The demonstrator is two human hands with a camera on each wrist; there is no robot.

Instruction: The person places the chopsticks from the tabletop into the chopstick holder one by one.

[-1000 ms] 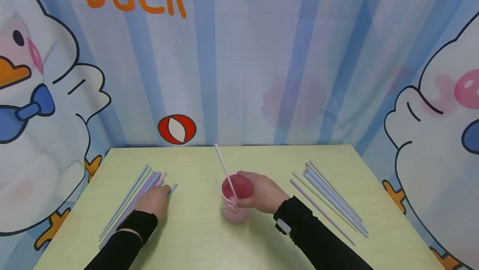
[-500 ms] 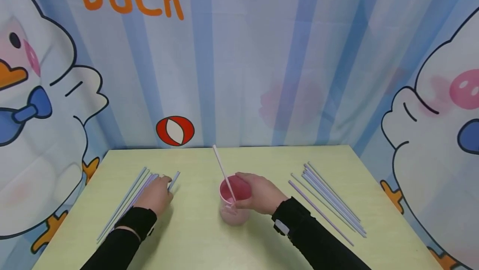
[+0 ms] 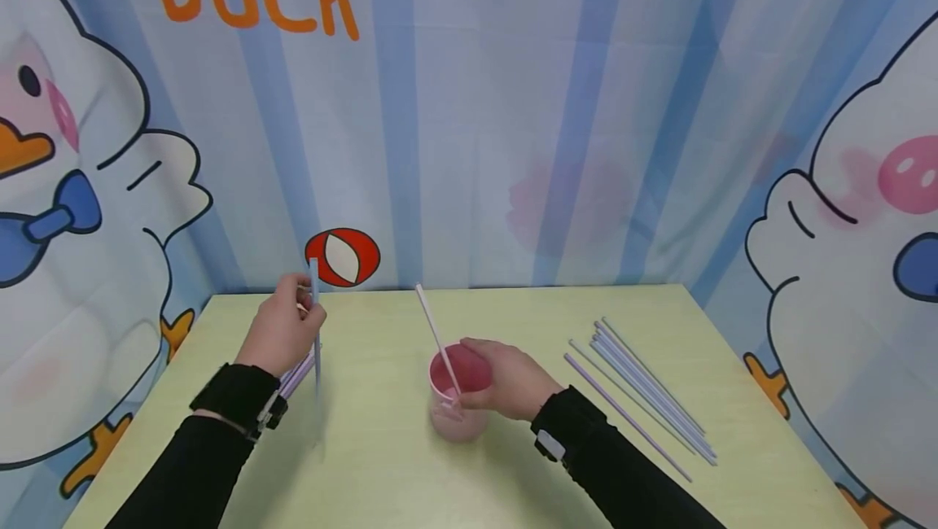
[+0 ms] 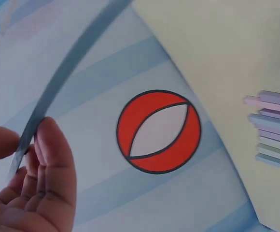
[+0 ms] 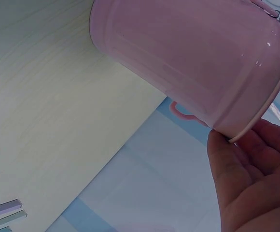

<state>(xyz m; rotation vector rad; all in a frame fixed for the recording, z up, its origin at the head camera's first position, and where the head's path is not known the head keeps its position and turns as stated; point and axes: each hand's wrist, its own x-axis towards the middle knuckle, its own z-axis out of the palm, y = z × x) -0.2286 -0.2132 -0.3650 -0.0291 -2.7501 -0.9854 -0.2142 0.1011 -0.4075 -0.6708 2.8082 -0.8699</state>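
Note:
In the head view my left hand (image 3: pixel 282 330) pinches a thin light-blue stick (image 3: pixel 316 289) and holds it upright above the left part of the table. The left wrist view shows this blue stick (image 4: pixel 65 72) between thumb and fingertips. My right hand (image 3: pixel 519 378) grips the rim of a small pink bucket (image 3: pixel 460 421), which stands upright near the table's middle. In the right wrist view, thumb and fingers pinch that bucket (image 5: pixel 188 58) at its rim, next to a small loop. One pale pinkish stick (image 3: pixel 432 321) leans inside the bucket, its top end sticking out.
Under my left hand lies a bundle of pastel sticks (image 3: pixel 296 373), mostly hidden; their ends (image 4: pixel 275 128) show in the left wrist view. Several blue and purple sticks (image 3: pixel 648 386) lie on the table's right. A printed curtain (image 3: pixel 469 146) hangs behind the pale yellow table (image 3: pixel 396 480).
My left hand has lifted the blue stick off the table, moving up and slightly left, and turned it upright. The right hand and the bucket stay in place.

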